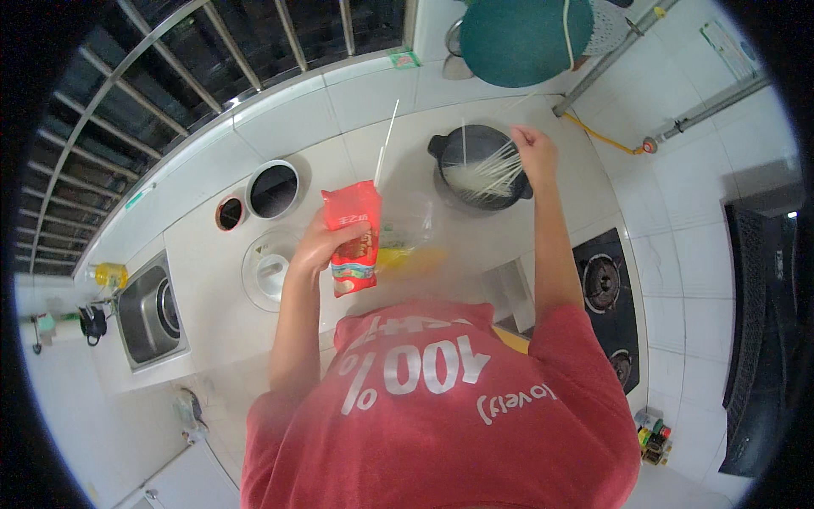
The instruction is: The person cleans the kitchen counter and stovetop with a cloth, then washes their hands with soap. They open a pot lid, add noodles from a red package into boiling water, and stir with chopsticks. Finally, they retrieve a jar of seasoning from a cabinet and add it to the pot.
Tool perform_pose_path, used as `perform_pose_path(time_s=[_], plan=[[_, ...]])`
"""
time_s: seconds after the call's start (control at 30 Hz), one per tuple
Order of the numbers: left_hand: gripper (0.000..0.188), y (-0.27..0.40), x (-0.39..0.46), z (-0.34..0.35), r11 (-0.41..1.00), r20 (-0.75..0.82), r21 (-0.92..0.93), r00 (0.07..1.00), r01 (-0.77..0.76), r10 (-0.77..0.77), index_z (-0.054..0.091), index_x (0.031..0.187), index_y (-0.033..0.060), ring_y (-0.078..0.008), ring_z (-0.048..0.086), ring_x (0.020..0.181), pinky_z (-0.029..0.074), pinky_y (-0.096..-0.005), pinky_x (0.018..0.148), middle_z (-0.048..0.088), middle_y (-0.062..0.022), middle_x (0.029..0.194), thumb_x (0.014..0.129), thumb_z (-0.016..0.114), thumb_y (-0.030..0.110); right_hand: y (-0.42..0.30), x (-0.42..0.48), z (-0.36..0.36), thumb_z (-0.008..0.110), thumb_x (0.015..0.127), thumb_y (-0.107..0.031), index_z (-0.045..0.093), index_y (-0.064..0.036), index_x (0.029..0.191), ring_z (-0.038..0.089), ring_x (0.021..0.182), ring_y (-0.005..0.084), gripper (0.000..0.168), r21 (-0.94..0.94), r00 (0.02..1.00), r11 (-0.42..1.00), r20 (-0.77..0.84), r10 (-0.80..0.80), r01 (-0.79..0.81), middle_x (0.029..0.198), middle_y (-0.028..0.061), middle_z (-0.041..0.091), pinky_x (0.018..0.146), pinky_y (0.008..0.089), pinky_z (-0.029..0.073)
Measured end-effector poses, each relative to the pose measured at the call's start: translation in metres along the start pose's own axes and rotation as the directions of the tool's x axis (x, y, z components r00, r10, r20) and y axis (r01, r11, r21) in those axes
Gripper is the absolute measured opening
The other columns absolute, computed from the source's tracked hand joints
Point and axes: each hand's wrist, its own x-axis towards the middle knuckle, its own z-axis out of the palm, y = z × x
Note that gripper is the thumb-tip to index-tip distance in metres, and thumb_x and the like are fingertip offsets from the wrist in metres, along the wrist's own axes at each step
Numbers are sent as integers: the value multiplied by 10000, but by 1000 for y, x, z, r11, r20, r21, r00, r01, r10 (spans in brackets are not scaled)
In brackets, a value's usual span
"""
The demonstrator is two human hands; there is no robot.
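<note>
My left hand (pixel 321 243) grips a red plastic packet (pixel 357 210), held upright over the counter. Thin pale noodle strands (pixel 381 162) stick out of its top end. At the right rim of a dark two-handled pot (pixel 470 143), my right hand (pixel 535 153) pinches the ends of a bundle of dry noodles (pixel 499 175). The bundle fans down into the pot, and one strand stands apart near its far side. A clear plastic bag with a yellow part (pixel 404 257) lies on the counter between the packet and the pot.
Left of the packet are a white bowl with dark contents (pixel 273 189), a smaller cup (pixel 229 213) and a glass lid (pixel 272 273). A steel sink (pixel 149 315) is at far left, a gas stove (pixel 601 283) at right. A green round board (pixel 526 41) hangs behind the pot.
</note>
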Motion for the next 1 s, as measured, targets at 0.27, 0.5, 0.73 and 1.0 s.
perform_pose_path(time_s=[0.27,0.5,0.73,1.0], plan=[[476,19,-3,-9,970,-48,102,973,-221,226,586,1120,15,-141,578,928,458,-312,821,635,-44,997,745,776,236,-143,-56,36,562,913,-127,599,-63,1174,594,833,114,271,514,921,822,142,-363,245,999,50,650,744,254,476],[454,29,-14,-14,945,-105,216,957,-244,271,593,1104,-4,-140,589,883,470,-302,790,647,-59,974,753,760,230,-225,-82,39,563,921,-209,558,-53,1209,586,1055,234,328,602,776,587,-89,-624,542,1153,90,619,878,330,458],[420,24,-15,-23,954,-134,171,954,-244,268,597,1070,-11,-133,589,871,471,-298,789,648,-57,956,756,752,223,-224,-92,42,721,794,-203,687,-23,877,598,781,165,200,429,737,799,352,-577,421,860,62,662,750,285,480],[420,16,-19,-23,948,-149,273,967,-162,208,590,1080,-4,-144,578,919,461,-302,819,633,-58,1012,757,748,213,-218,-34,-10,705,831,-150,675,-26,857,552,754,83,130,736,949,615,-123,-291,284,822,-6,645,723,222,445]])
